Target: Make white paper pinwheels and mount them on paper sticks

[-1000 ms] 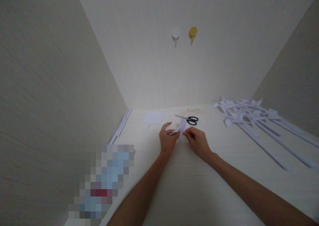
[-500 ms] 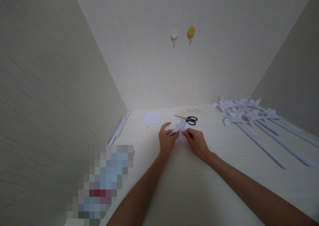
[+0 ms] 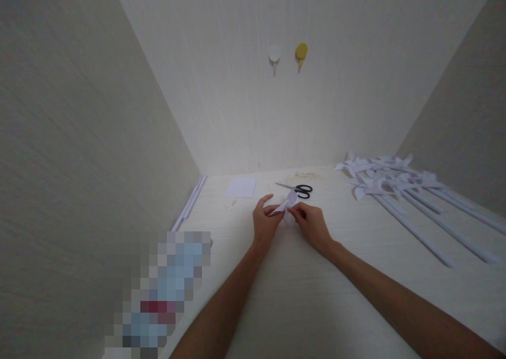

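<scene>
Between my hands is a white paper pinwheel [image 3: 291, 198] with curled, folded blades. My left hand [image 3: 266, 223] pinches its left side, thumb and fingers closed on the paper while the index finger sticks up. On the other side my right hand [image 3: 312, 222] grips the paper near the pinwheel's centre with closed fingertips. Just behind the pinwheel lie scissors [image 3: 303, 191] with black handles, their blades pointing left. A flat white paper square [image 3: 241, 187] rests to the left of the scissors. What lies under my fingertips is hidden.
Several white paper pinwheels [image 3: 371, 184] with rolled paper sticks [image 3: 413, 231] lie on the right of the white table [image 3: 316, 301]. More rolled paper sticks [image 3: 190, 201] lean along the left wall. A white hook [image 3: 274, 54] and a yellow hook [image 3: 301, 52] hang on the back wall.
The pinwheel's blades have tilted slightly to the right between my fingers. Both hands keep their hold and have barely moved; the view has shifted a little.
</scene>
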`<action>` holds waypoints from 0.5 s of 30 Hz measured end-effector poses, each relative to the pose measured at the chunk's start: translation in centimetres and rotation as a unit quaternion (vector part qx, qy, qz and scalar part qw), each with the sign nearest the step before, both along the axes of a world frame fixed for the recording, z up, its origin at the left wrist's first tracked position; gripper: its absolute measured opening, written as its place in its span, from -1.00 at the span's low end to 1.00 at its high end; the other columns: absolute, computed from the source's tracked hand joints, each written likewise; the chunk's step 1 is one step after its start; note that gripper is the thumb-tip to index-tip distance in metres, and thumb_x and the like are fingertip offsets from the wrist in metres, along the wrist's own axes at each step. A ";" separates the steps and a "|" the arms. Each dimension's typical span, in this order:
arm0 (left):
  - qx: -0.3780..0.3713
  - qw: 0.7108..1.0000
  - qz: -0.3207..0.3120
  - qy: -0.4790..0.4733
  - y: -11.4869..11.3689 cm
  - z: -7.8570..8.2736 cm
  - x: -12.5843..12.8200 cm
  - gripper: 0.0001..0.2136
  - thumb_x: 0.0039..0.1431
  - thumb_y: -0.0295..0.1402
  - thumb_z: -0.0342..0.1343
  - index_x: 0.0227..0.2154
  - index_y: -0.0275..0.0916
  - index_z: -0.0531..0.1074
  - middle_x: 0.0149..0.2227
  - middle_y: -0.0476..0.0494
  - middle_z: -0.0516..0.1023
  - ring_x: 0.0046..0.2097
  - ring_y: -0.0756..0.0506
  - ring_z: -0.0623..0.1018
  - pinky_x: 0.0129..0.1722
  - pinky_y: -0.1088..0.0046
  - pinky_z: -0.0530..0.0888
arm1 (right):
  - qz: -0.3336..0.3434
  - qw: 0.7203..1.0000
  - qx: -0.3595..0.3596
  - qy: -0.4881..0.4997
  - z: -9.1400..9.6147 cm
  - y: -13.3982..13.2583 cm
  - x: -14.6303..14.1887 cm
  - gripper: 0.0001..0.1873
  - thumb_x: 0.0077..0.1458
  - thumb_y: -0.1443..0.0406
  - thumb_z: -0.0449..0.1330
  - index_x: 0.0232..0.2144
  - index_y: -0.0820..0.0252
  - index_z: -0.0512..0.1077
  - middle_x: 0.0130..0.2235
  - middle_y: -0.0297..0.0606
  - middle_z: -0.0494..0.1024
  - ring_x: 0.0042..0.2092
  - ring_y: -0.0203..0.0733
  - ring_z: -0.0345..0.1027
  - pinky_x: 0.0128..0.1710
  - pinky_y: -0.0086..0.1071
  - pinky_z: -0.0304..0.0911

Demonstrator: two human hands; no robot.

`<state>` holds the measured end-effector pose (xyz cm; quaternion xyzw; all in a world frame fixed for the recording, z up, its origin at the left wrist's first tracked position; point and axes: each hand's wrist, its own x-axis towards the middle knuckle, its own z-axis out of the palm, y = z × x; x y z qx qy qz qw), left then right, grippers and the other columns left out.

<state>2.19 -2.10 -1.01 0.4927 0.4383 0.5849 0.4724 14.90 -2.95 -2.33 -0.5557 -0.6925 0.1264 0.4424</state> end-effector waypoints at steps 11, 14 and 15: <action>0.025 0.999 0.003 0.028 -0.1 0.1 0.1 -0.83 -0.26 -0.50 0.16 -0.47 -0.36 0.50 -0.42 -0.13 0.57 -0.33 -0.09 0.53 -0.27 0.42 0.43 | 0.042 0.999 -0.001 0.003 0.3 -0.1 -0.1 -0.75 0.05 0.33 -0.02 -0.60 0.22 0.33 -0.64 -0.33 0.41 -0.58 -0.33 0.27 -0.51 -0.50 0.10; 0.030 0.999 -0.014 0.037 0.0 -0.1 0.0 -0.82 -0.22 -0.49 0.14 -0.45 -0.33 0.52 -0.41 -0.10 0.57 -0.32 -0.10 0.52 -0.25 0.40 0.42 | 0.047 0.999 0.001 0.001 0.3 -0.1 -0.1 -0.77 0.04 0.35 -0.04 -0.58 0.23 0.33 -0.61 -0.31 0.43 -0.56 -0.32 0.28 -0.52 -0.51 0.11; 0.030 0.999 -0.020 0.035 0.0 -0.1 0.0 -0.82 -0.22 -0.49 0.14 -0.45 -0.32 0.52 -0.40 -0.10 0.57 -0.31 -0.10 0.52 -0.24 0.40 0.41 | 0.047 0.999 0.001 0.001 0.3 -0.1 -0.2 -0.78 0.04 0.36 -0.04 -0.56 0.23 0.34 -0.61 -0.31 0.43 -0.56 -0.32 0.28 -0.52 -0.51 0.11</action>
